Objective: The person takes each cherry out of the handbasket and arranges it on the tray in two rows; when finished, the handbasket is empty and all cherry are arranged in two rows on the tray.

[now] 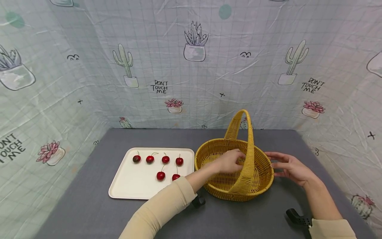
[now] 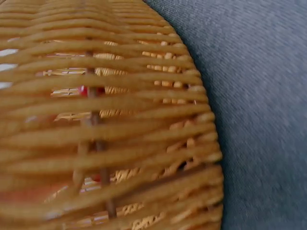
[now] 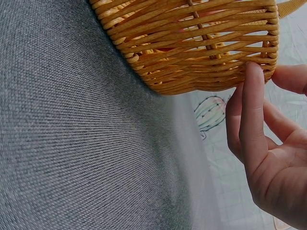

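Observation:
My left hand (image 1: 228,162) reaches inside the yellow woven basket (image 1: 206,149), its fingertips partly hidden behind the tall handle (image 1: 250,146). I cannot tell whether those fingers hold anything. Through the weave of the basket (image 2: 144,100) in the left wrist view, a small bit of red (image 2: 84,90) shows. On the outside of the right rim, my right hand (image 1: 293,167) touches the basket with extended fingers. The right wrist view shows a fingertip (image 3: 254,72) against the wickerwork (image 3: 192,52). Left of the basket, several red cherries (image 1: 160,175) with stems lie on a white tray (image 1: 131,182).
The left forearm in its beige sleeve (image 1: 161,207) crosses over the tray's right front corner. A grey cloth (image 1: 89,212) covers the table. Printed curtains (image 1: 161,59) close it in behind and at both sides. Black wrist mounts (image 1: 298,217) sit at the wrists.

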Tool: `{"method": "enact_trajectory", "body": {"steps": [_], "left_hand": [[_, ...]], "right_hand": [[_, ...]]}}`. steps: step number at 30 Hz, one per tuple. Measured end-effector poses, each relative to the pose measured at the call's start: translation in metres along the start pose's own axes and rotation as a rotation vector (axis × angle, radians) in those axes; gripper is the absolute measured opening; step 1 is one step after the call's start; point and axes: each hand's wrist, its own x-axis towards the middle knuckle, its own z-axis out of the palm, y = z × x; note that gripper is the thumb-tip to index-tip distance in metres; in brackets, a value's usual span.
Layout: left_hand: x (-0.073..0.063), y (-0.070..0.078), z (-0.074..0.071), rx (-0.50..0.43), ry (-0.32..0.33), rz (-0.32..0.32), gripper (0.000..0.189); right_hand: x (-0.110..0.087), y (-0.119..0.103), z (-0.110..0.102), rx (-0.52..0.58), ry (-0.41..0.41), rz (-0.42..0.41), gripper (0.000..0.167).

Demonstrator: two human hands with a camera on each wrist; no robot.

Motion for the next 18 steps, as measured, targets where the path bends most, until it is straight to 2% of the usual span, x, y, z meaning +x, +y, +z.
{"method": "enact_trajectory", "body": {"steps": [3,6,12,18], "left_hand": [[0.004,0.002,0.003,0.07,-0.017,0.015,0.037],[0.006,0.002,0.006,0.097,-0.039,0.004,0.038],[0.007,0.002,0.011,0.125,-0.074,-0.013,0.038],[0.01,0.002,0.014,0.143,-0.071,-0.025,0.031]], "right_hand": [[0.0,-0.001,0.0,0.004,-0.002,-0.005,0.043],[0.0,0.0,0.0,0.01,-0.009,-0.012,0.043],[0.0,0.002,-0.002,0.02,-0.032,-0.02,0.042],[0.001,0.002,-0.003,0.018,-0.029,-0.018,0.042]]}}
